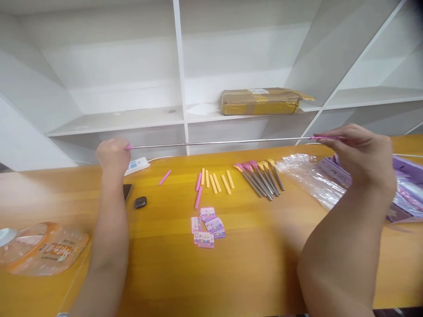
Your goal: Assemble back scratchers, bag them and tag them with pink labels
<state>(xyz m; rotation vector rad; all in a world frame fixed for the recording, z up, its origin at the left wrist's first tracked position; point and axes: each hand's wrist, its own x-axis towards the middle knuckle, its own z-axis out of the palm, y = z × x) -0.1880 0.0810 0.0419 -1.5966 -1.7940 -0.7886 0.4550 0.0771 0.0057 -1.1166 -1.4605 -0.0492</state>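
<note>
A thin silver telescopic rod stretches level above the back of the table, between my two hands. My left hand is closed in a fist round its pink left end. At the other end, my right hand pinches the pink tip between thumb and fingers. Below the rod lie several yellow tubes and a few pink tubes. Right of them is a group of silver rods with pink and yellow hand-shaped heads. Small printed cards lie in a loose pile nearer me.
Clear plastic bags and a purple box are at the right. On the left are an orange-labelled bottle, a black case, a dark phone and a white power strip. A taped carton sits on the shelf.
</note>
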